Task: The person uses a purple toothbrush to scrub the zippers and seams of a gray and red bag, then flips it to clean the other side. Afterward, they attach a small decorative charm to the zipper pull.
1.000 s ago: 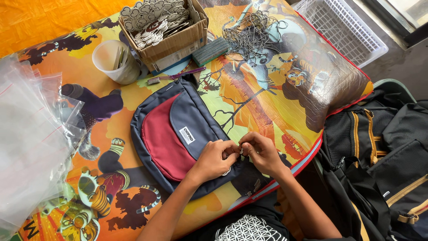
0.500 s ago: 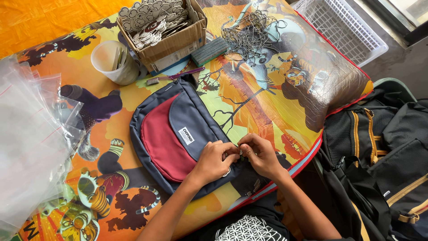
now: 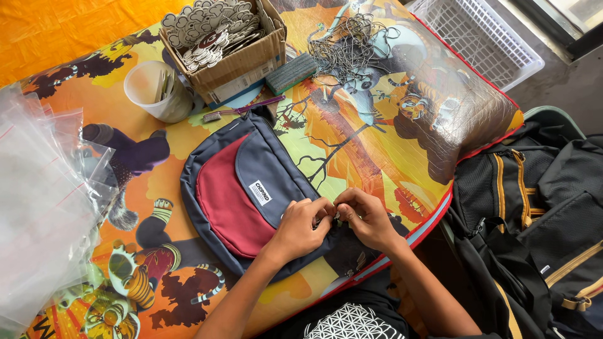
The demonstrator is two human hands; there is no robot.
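**Both hands pinch at the backpack's near edge**

We see little change: our left hand [image 3: 300, 227] and right hand [image 3: 366, 218] stay closed, fingertips meeting on something small at the backpack [image 3: 245, 191], near the table's [image 3: 389, 144] front edge. Since the earlier frame, the hands have barely shifted; the cardboard box [image 3: 242, 59] and cup [image 3: 151, 91] stand unmoved.

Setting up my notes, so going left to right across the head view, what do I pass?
Clear plastic bags → white cup → grey and red backpack → left hand → right hand → black and yellow backpacks.
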